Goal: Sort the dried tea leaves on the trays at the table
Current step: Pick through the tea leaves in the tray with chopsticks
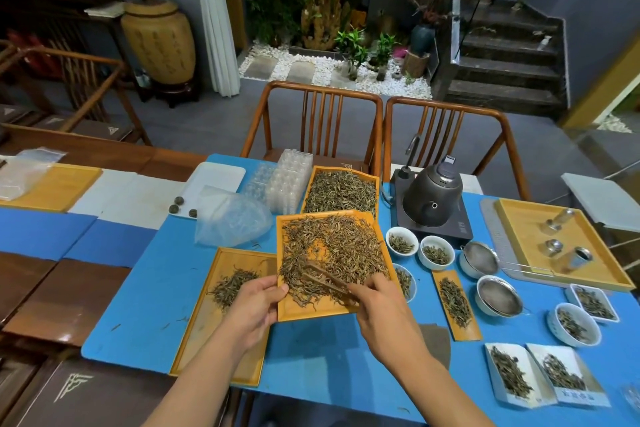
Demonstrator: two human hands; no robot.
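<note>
Tea tray (311,310) edge gripped by left hand (258,305); right hand (375,302) pinches tweezers (325,276).

Heads up, your left hand (254,305) hides part of the side tray (207,333), the small bowl (405,282) sits half behind the middle tray (311,312), and the glass (632,395) is cropped.

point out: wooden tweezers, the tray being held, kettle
wooden tweezers (323,274): head view, mid-shaft over the leaves.
held tray (313,310): head view, bare floor near its front edge.
kettle (433,196): head view, on its dark body above the spout.
</note>
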